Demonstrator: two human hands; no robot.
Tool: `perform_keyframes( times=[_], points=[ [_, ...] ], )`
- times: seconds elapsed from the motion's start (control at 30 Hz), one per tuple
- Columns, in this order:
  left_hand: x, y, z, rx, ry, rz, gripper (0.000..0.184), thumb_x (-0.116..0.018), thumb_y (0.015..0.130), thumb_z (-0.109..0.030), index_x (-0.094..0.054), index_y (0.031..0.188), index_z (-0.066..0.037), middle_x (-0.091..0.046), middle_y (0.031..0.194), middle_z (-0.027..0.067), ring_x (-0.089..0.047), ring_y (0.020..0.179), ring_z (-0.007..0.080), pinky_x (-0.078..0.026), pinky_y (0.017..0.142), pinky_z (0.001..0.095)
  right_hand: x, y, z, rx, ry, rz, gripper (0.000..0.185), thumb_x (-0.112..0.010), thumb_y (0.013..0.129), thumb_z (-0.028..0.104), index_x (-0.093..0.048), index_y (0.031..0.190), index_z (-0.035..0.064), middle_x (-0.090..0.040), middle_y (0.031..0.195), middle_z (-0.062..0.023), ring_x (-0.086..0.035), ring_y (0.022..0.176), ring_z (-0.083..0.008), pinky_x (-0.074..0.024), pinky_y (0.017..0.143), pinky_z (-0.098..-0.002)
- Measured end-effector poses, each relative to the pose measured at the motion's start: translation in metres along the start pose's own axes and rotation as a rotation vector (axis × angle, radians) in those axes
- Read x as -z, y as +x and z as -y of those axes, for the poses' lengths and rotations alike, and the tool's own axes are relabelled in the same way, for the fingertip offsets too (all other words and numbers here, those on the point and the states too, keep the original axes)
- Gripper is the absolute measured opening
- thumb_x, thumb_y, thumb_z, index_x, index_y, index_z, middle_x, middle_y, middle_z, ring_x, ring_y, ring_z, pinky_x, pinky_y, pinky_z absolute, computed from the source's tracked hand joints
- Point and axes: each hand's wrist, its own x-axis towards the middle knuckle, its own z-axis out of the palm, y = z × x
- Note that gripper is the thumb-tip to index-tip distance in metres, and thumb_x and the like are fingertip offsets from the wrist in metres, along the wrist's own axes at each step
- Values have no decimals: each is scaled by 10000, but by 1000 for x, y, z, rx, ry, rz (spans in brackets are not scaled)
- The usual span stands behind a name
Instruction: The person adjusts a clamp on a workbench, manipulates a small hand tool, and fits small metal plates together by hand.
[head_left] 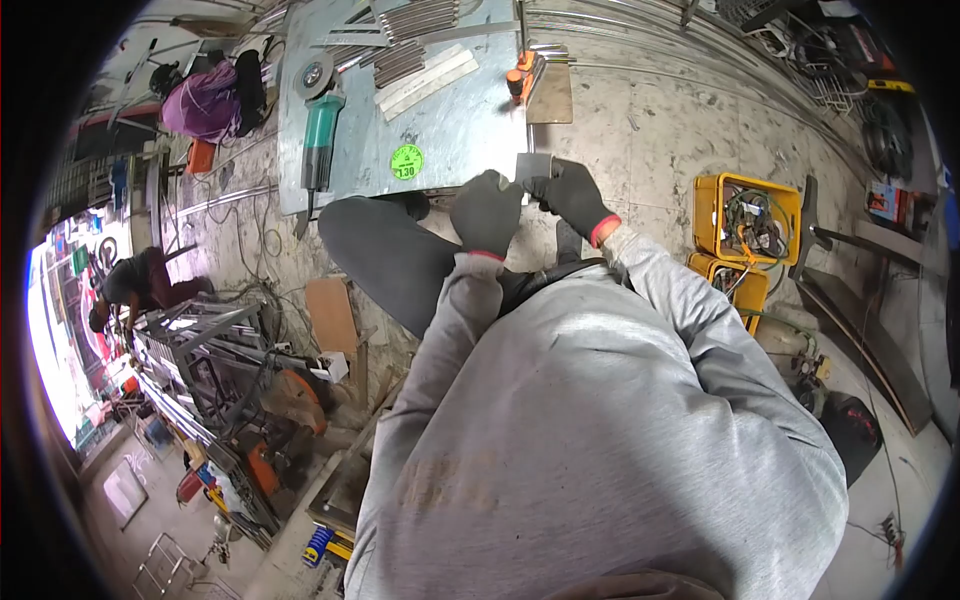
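Observation:
Both hands wear black gloves with red cuffs and meet near the front edge of a metal-topped table (350,150). My right hand (575,197) is closed on a small dark square plate (534,167). Close beside it, my left hand (487,212) has its fingers curled together near the table's corner; what they hold, if anything, is too small to tell. A metal bar runs along the table's right edge, with an orange clamp (520,80) on it. On the tabletop lie a green angle grinder (320,135), a round green sticker (407,161) and several metal strips (405,45).
Yellow crates (708,222) with cables and tools stand on the floor at the right. Long metal bars run along the top right. Another person (135,282) crouches at the left beside a metal frame. A brown board (331,314) lies left of my leg.

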Motion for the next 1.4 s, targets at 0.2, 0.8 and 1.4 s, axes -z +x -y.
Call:
perform_keyframes(
  times=[0.2, 0.8, 1.4],
  points=[
    [3, -1, 5, -94, 40, 28, 308, -700, 832, -386, -736, 893, -87, -731, 908, 175, -711, 864, 371, -557, 764, 501, 1, 0, -6, -16, 39, 25, 252, -713, 935, 148, -765, 1148, 24, -739, 825, -24, -624, 659, -100, -509, 603, -289],
    [23, 23, -7, 44, 29, 204, 364, -724, 794, -389, -786, 938, -61, -752, 943, 201, -726, 910, 392, -569, 815, 489, 13, 10, 3, -77, 217, 95, 158, -701, 940, 122, -728, 1063, 27, -667, 768, -14, -564, 588, -101, -445, 505, -288],
    [13, 14, -1, -66, 100, 181, 324, -722, 792, -395, -781, 894, -93, -751, 961, 182, -719, 907, 390, -564, 809, 498, 6, -7, 8, 31, 28, 40, 242, -709, 934, 138, -765, 1148, 41, -712, 802, -1, -589, 637, -83, -505, 598, -271]
  ],
)
